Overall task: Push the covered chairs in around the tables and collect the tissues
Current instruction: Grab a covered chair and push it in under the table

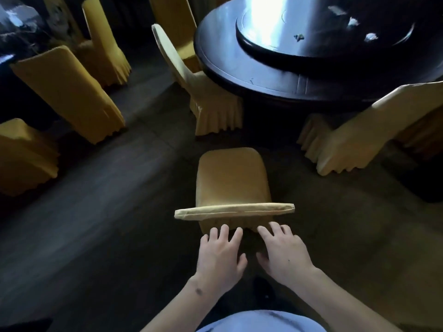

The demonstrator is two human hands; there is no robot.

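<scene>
A chair in a yellow cover (232, 178) stands on the floor right in front of me, its back nearest me, apart from the dark round table (263, 77). My left hand (219, 255) and my right hand (284, 252) hover just behind the chair's back, fingers spread, holding nothing. Whether the fingertips touch the cover I cannot tell. Several crumpled tissues (352, 21) lie on the table's turntable (311, 41). Two more covered chairs flank the table: one on the left (203, 92) and one on the right (354, 133).
More yellow-covered chairs (69, 92) stand to the left around another dark table (14, 32) at the top-left corner. Dark floor (107, 200) runs between the two groups.
</scene>
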